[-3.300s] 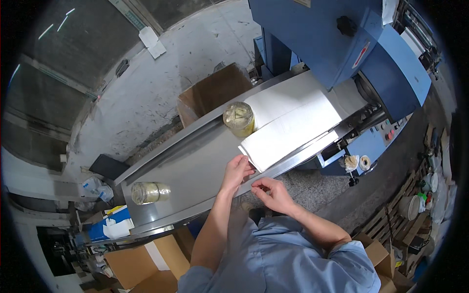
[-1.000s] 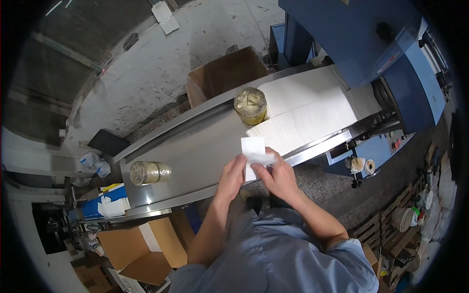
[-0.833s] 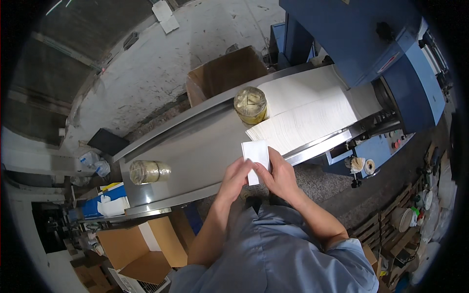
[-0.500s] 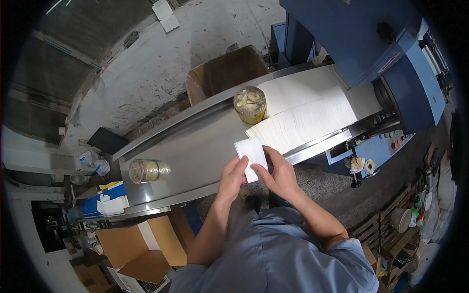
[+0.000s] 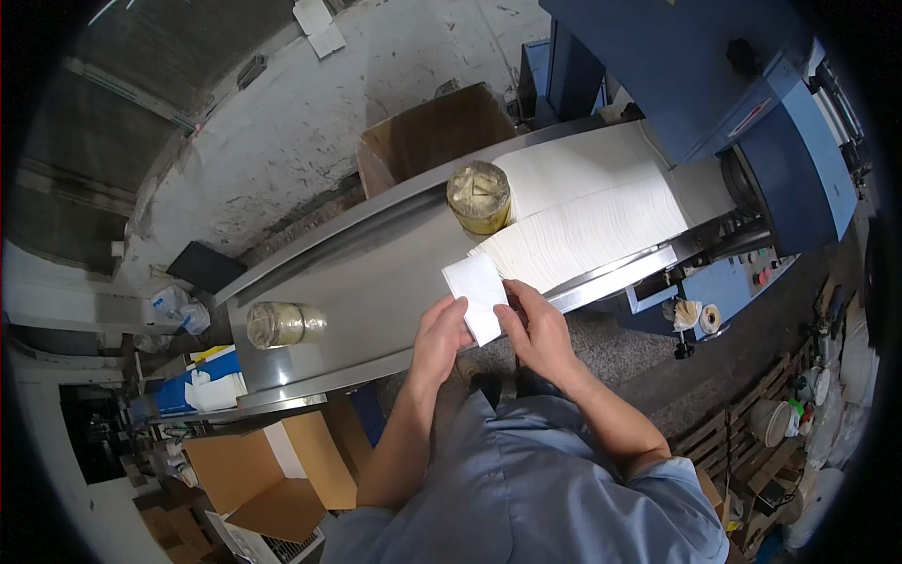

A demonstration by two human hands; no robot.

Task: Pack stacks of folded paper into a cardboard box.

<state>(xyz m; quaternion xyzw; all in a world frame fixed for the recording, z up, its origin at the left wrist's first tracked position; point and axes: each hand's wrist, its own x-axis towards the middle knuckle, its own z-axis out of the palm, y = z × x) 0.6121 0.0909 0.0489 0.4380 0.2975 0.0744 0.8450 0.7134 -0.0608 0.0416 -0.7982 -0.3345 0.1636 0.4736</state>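
Left hand (image 5: 440, 340) and right hand (image 5: 542, 331) pinched white paper (image 5: 475, 291) between them; long axis leaned away, leftward; sheet row (image 5: 597, 230) lay nearer right hand.

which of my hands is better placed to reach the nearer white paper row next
Probably your right hand: it's closer to most of that row of overlapping white sheets. Your left hand is farther left; both hold white rectangular paper.

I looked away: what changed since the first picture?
The left hand, earlier at the end of the paper rows, and the right hand, apparently empty before, now hold a white paper piece between them, since shifting slightly left. The wrapped cylinder by the rows and the left cylinder stayed put.
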